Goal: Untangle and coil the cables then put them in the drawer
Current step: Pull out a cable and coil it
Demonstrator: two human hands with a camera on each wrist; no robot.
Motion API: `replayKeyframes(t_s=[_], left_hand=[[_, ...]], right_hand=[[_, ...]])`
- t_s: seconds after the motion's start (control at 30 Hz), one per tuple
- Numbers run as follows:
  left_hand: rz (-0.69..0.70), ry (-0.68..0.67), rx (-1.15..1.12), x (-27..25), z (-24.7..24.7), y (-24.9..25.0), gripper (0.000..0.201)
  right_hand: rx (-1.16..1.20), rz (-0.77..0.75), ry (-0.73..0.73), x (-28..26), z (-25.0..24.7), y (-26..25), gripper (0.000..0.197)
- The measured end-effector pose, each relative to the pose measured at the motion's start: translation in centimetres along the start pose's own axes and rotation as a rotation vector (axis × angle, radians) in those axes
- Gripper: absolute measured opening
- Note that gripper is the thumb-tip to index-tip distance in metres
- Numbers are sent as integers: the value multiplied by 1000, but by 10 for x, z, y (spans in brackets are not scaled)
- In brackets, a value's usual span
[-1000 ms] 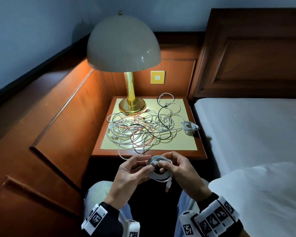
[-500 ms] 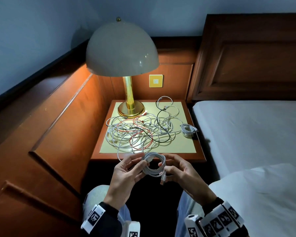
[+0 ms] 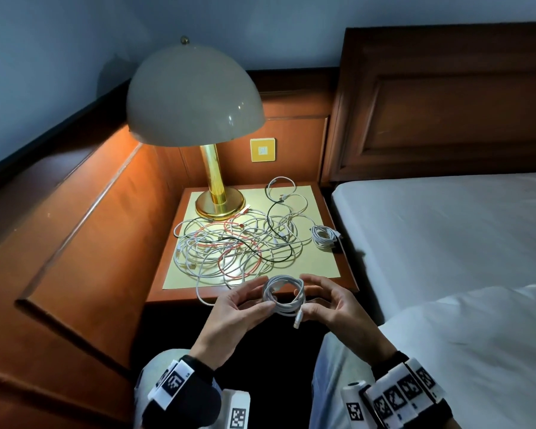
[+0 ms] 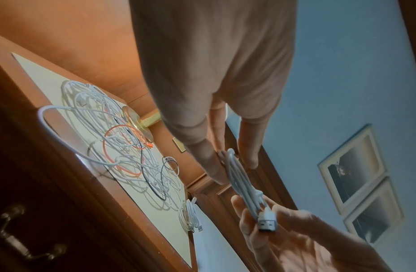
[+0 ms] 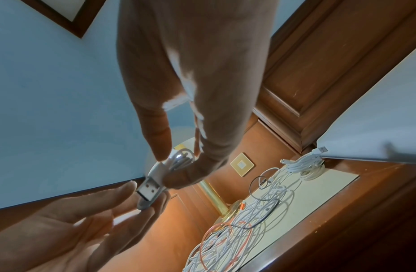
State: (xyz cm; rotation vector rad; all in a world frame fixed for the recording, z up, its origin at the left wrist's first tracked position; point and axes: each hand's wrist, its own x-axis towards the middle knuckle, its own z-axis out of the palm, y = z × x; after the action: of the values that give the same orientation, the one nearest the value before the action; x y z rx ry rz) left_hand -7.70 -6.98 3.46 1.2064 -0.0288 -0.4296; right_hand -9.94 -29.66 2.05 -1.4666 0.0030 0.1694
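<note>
Item 1: white coiled cable (image 3: 284, 297), held between your two hands in front of the nightstand (image 3: 347, 274), above your lap. Your left hand (image 3: 235, 311) pinches the coil's left side between thumb and fingers. Your right hand (image 3: 331, 305) curls round the right side, with the thumb near the hanging USB plug (image 3: 297, 320). The wrist views show the plug (image 5: 148, 191) end-on, just beside the fingertips (image 4: 251, 219) of the opposite hand.

Item 2: tangled cables (image 3: 232, 246), white, red-orange and black, heaped on the pale mat (image 3: 319, 261) of the nightstand, in front of the lamp base. One white loop hangs over the front edge.

Item 3: second coiled white cable (image 3: 324, 236), lying at the right edge of the mat, apart from the tangle.

Item 4: brass lamp (image 3: 218, 181) with a dome shade, standing at the back left of the nightstand.

Item 5: drawer handle (image 4: 27, 237), dark metal, on the nightstand front; the drawer sits closed.

Item 6: bed (image 3: 446, 230), white sheet, to your right.
</note>
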Motion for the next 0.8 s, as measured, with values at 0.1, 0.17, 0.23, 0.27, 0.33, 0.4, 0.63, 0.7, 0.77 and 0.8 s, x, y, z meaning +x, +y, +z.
replayKeyframes(t_s=[0.1,0.17,0.23,0.27,0.33,0.4,0.63,0.7,0.77,0.8], left_hand=[[19,-33,185,13,4,-2,66],[37,-11,295,26,7,-3,67],[76,0,434,40,10,-5,70],[95,0,498,47,13,-6,70],[105,9,562,62,19,-6,67],[116,10,595,81,27,-7,64],[253,19,842,160,46,-17,63],[298,0,887,185,54,-17,62],[314,-11,951,210,59,-17,61],[319,-12,979,221,61,-18,61]], right_hand=[[-33,3,18,5,-10,-6,53],[-100,13,4,10,-18,-9,55],[-177,24,11,17,-26,-11,59],[-213,29,20,22,-29,-12,60],[-269,27,24,32,-37,-13,62],[-318,24,49,46,-50,-13,64],[-558,17,143,103,-92,-19,85],[-684,16,181,122,-104,-20,82],[-752,19,224,141,-115,-17,76],[-763,25,238,150,-120,-15,74]])
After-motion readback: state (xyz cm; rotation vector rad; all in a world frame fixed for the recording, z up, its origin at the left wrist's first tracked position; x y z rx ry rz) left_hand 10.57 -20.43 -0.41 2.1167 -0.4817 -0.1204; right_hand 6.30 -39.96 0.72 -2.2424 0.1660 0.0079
